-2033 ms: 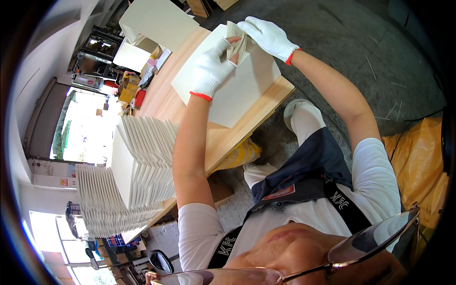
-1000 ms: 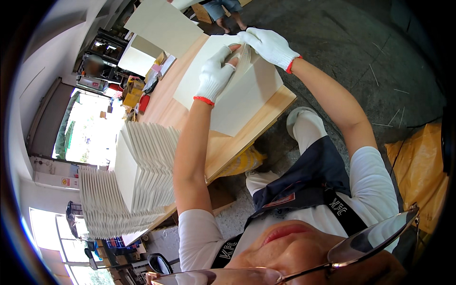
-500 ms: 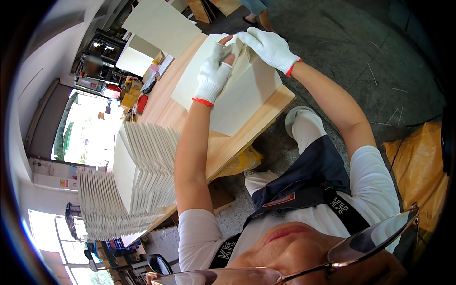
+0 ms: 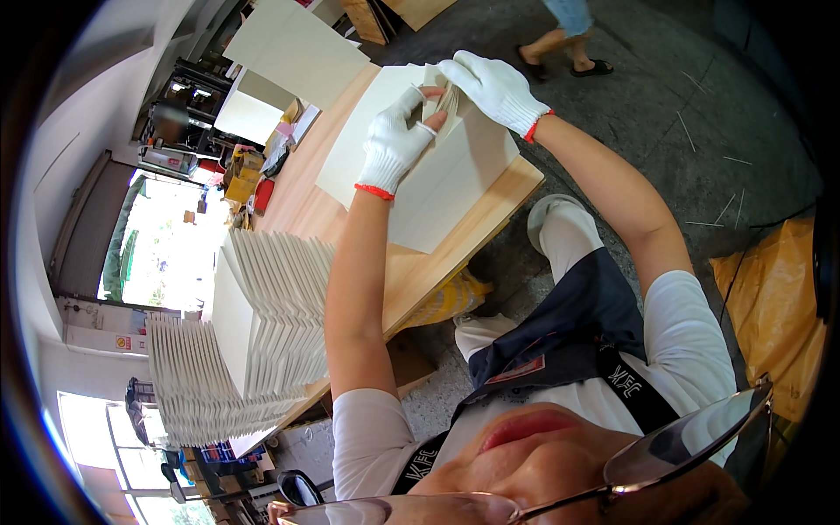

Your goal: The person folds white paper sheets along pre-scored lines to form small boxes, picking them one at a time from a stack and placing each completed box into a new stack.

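Observation:
Large white sheets (image 4: 455,188) lie in a folded stack on the wooden table (image 4: 297,192), their inner leaves raised along the middle. My left hand (image 4: 395,140) wears a white knit glove with red cuff, its thumb and forefinger tips bare. Those bare tips grip the raised leaf edges. Across the fold, my right hand (image 4: 499,92), gloved the same way, has its fingers together over the top end of the leaves. The right thumb is hidden.
Tall piles of folded white sheets (image 4: 284,306) stand at the table's left end. White boards (image 4: 293,52) and a yellow box (image 4: 241,175) are at the far side. A person's legs (image 4: 569,39) are beyond. Orange-yellow sheeting (image 4: 774,306) lies right.
My left thumb and forefinger have shifted right and slightly down, further onto the leaf edges. My right hand stays nearly in place. The passer-by's legs have moved right.

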The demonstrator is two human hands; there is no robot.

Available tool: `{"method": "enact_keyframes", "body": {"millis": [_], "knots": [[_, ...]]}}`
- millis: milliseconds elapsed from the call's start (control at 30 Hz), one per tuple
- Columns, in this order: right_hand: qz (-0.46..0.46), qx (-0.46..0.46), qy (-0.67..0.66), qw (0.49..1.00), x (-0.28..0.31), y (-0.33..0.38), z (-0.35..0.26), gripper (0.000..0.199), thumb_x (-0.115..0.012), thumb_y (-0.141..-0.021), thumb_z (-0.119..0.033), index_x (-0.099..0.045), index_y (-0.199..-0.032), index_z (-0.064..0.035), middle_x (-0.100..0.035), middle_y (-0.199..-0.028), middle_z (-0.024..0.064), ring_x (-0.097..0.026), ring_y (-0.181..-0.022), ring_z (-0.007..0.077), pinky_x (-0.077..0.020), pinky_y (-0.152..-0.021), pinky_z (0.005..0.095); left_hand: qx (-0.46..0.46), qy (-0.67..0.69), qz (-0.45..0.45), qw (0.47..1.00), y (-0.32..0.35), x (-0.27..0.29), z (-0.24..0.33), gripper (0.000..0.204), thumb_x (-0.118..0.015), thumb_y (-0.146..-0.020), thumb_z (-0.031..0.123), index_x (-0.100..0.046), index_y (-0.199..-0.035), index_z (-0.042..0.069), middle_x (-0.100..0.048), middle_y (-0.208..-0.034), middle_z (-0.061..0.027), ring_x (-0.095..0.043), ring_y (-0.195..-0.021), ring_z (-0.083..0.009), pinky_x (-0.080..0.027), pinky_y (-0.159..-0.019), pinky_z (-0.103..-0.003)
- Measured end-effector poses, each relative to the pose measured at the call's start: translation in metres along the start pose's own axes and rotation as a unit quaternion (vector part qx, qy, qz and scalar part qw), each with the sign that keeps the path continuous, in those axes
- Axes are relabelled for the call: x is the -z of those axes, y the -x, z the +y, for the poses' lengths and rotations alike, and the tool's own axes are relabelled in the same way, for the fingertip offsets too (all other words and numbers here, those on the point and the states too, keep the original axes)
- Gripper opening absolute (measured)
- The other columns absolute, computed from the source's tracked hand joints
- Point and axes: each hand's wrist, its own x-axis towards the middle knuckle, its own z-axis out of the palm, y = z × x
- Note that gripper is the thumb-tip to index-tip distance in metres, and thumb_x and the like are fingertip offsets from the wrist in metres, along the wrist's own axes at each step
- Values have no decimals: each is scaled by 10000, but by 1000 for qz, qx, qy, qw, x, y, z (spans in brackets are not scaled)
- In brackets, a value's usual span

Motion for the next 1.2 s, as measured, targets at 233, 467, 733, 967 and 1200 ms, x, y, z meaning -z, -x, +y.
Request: {"method": "enact_keyframes", "body": {"millis": [233, 467, 733, 967, 1200], "knots": [[14, -27, -50, 998, 3, 1, -6, 448, -383, -976, -501, -611, -1007, -116, -662, -882, 154, -624, -842, 368, -465, -719, 463, -82, -48, 66, 993, 4, 0, 3, 289, -533, -932, 172, -641, -1200, 189, -694, -1033, -137, -670, -937, -252, -502, -843, -341], [-41, -34, -161, 986, 16, -1, -2, 439, -430, -970, -504, -618, -1041, -114, -640, -864, 150, -618, -816, 343, -451, -686, 425, -130, -108, 48, 984, 7, -6, 5, 321, -569, -905, 149, -625, -1217, 198, -681, -1032, -126, -662, -919, -285, -510, -835, -356], [-67, 168, 262, 948, 42, 5, 9, 360, -457, -963, -443, -633, -945, -130, -665, -808, 97, -638, -763, 307, -493, -672, 427, -89, -38, 46, 994, 6, -3, 10, 298, -539, -928, 175, -635, -1208, 206, -674, -929, -117, -656, -819, -239, -513, -772, -345], [-37, 36, -39, 998, 16, -4, 3, 425, -413, -973, -462, -607, -944, -85, -648, -851, 146, -620, -826, 357, -469, -723, 448, -40, -34, 7, 999, 6, -1, 15, 290, -574, -904, 186, -652, -1181, 155, -624, -866, -57, -580, -752, -150, -481, -726, -296], [-35, -14, -92, 995, 13, 0, 3, 464, -407, -971, -483, -591, -908, -62, -621, -817, 172, -596, -810, 376, -438, -708, 452, -3, -35, 4, 999, 4, -1, 11, 355, -722, -813, 220, -661, -1161, 187, -708, -989, -76, -660, -809, -190, -523, -770, -318]]}}
